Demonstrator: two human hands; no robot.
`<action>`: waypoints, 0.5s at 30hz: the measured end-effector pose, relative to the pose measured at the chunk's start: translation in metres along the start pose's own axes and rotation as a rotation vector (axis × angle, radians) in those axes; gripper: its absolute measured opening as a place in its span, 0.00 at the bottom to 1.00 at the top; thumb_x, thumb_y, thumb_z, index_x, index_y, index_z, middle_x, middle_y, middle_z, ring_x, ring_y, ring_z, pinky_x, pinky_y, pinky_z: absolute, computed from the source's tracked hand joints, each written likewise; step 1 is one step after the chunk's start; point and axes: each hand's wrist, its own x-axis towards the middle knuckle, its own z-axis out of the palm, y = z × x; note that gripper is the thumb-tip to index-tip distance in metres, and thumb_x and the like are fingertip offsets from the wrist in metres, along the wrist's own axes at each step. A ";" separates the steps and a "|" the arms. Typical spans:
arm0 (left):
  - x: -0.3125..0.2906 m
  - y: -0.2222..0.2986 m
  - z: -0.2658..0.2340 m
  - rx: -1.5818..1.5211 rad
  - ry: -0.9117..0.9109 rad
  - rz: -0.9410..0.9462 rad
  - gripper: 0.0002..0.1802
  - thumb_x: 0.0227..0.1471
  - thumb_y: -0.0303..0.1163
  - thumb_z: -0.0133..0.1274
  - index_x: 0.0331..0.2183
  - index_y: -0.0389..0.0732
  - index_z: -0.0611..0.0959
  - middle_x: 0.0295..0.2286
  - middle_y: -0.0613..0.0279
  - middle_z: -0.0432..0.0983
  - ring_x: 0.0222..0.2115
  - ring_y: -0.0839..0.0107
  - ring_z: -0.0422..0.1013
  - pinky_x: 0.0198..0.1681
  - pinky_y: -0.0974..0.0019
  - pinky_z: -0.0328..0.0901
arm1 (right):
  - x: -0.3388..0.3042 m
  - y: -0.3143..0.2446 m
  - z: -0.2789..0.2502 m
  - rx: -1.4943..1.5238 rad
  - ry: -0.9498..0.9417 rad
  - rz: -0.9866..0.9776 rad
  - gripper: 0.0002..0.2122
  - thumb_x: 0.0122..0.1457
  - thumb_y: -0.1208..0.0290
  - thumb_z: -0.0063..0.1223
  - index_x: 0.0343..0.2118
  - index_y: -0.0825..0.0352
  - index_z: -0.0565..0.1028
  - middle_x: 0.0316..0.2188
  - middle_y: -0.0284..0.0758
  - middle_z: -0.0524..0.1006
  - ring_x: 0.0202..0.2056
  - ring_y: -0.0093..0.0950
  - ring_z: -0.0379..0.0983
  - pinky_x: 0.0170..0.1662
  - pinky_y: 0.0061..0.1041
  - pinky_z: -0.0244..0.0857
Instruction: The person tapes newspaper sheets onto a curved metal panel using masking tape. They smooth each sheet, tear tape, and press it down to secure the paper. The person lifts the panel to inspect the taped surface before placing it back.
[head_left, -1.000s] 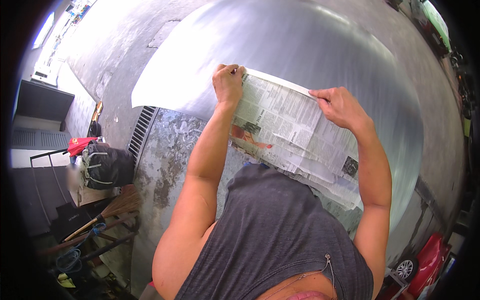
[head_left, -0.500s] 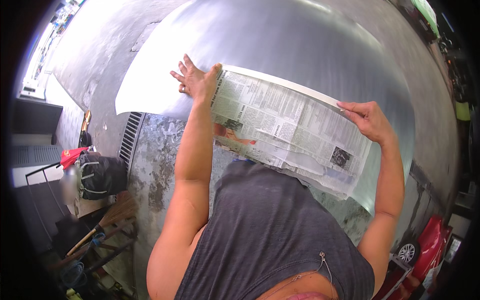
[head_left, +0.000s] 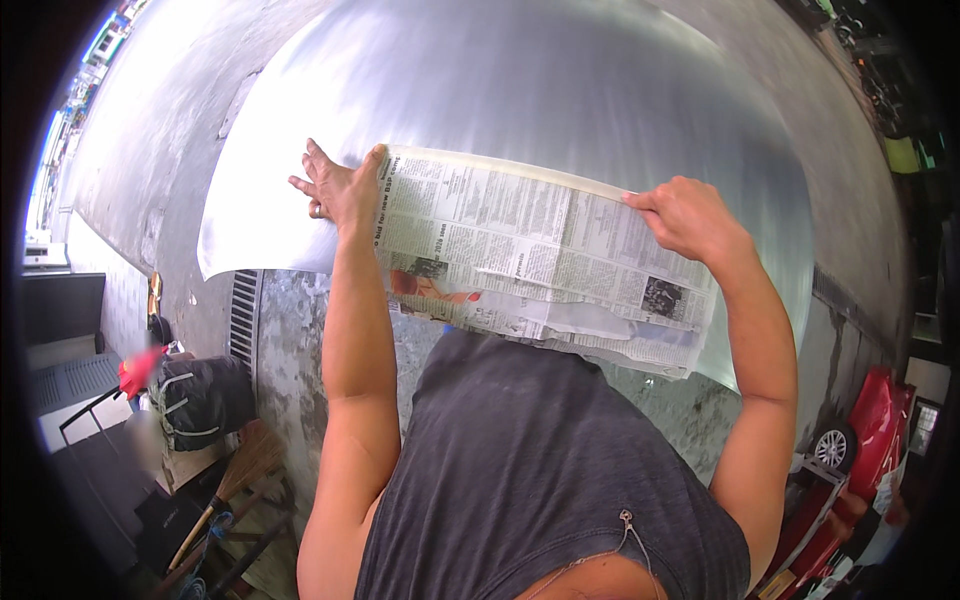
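"Silver-grey panel (head_left: 560,80), glossy, filling the far middle. What lies on it, head view?"

"One newspaper sheet (head_left: 490,235), spread along the panel's near side, in front of the wearer. One pale strip (head_left: 490,165), narrow, tape-like, along the sheet's far edge."

"Step in hand?"

"Judged: aligning and pressing the strip down, paper and panel together. Whether it sticks yet cannot be told."

"Left hand (head_left: 345,195)?"

"Open, fingers spread over the panel, thumb at the sheet's far left corner. Nothing gripped."

"Right hand (head_left: 690,215)?"

"Mostly curled, index finger stretched left onto the strip, toward its right part. Whether the thumb pinches as well: cannot tell. The strip's right end is hidden behind this hand."

"Next move calls for what?"

"Judged: the left thumb firm on its corner, the right fingertip pressing evenly along the strip, with the paper kept taut. Its near edge looks loose and wavy, so a crease could form."

"Surroundings, same view?"

"Left: drain grate (head_left: 243,310); nearer, black bag (head_left: 205,400) and straw broom (head_left: 245,465). Near right: red car (head_left: 875,425), partly shown."
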 end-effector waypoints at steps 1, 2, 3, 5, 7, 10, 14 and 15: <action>0.000 0.000 0.000 -0.004 -0.004 0.002 0.69 0.39 0.57 0.74 0.72 0.39 0.56 0.69 0.37 0.53 0.73 0.35 0.33 0.69 0.30 0.43 | 0.001 0.000 0.000 -0.002 -0.014 0.012 0.16 0.68 0.70 0.47 0.51 0.49 0.85 0.28 0.39 0.83 0.32 0.41 0.80 0.38 0.42 0.75; 0.000 0.000 0.000 -0.004 -0.003 0.009 0.68 0.39 0.57 0.74 0.72 0.39 0.56 0.69 0.37 0.53 0.72 0.35 0.33 0.69 0.30 0.42 | 0.001 0.000 0.000 0.009 -0.014 0.011 0.16 0.68 0.70 0.47 0.51 0.49 0.85 0.28 0.39 0.83 0.32 0.41 0.80 0.38 0.42 0.75; 0.000 0.000 0.000 -0.014 -0.005 0.010 0.68 0.40 0.57 0.74 0.71 0.39 0.56 0.69 0.38 0.53 0.72 0.35 0.33 0.70 0.30 0.42 | 0.002 0.000 0.000 -0.005 -0.021 0.015 0.16 0.68 0.70 0.47 0.51 0.50 0.85 0.28 0.39 0.83 0.32 0.41 0.80 0.37 0.41 0.75; 0.000 -0.001 0.000 -0.026 0.000 0.020 0.67 0.41 0.56 0.73 0.71 0.38 0.56 0.69 0.38 0.53 0.72 0.34 0.32 0.71 0.31 0.40 | 0.003 0.000 0.001 -0.009 -0.009 -0.005 0.15 0.68 0.69 0.47 0.51 0.51 0.85 0.28 0.39 0.83 0.31 0.41 0.80 0.36 0.41 0.75; -0.001 -0.001 0.002 -0.027 -0.004 0.024 0.67 0.41 0.56 0.73 0.71 0.37 0.56 0.69 0.38 0.53 0.72 0.33 0.32 0.71 0.31 0.40 | 0.004 0.000 0.002 -0.006 -0.025 0.026 0.14 0.69 0.67 0.48 0.49 0.50 0.85 0.27 0.40 0.83 0.30 0.42 0.79 0.35 0.42 0.72; 0.000 -0.003 0.002 -0.024 -0.002 0.038 0.67 0.41 0.56 0.73 0.71 0.35 0.57 0.69 0.38 0.53 0.72 0.32 0.32 0.71 0.30 0.39 | 0.006 0.001 0.004 -0.008 -0.021 0.030 0.14 0.69 0.67 0.49 0.49 0.50 0.85 0.28 0.40 0.83 0.30 0.43 0.79 0.34 0.43 0.72; 0.001 -0.003 0.000 -0.031 -0.001 0.052 0.67 0.41 0.55 0.73 0.70 0.34 0.57 0.68 0.37 0.54 0.72 0.32 0.33 0.71 0.30 0.40 | 0.010 0.002 0.007 0.001 -0.027 0.026 0.15 0.67 0.69 0.50 0.51 0.50 0.85 0.30 0.40 0.84 0.30 0.42 0.79 0.36 0.42 0.73; 0.001 -0.002 0.000 -0.032 -0.004 0.042 0.67 0.41 0.55 0.72 0.70 0.34 0.57 0.68 0.37 0.54 0.72 0.32 0.33 0.70 0.29 0.40 | 0.010 0.002 0.007 -0.012 -0.035 0.028 0.15 0.67 0.69 0.50 0.51 0.50 0.85 0.30 0.40 0.84 0.30 0.42 0.79 0.36 0.42 0.73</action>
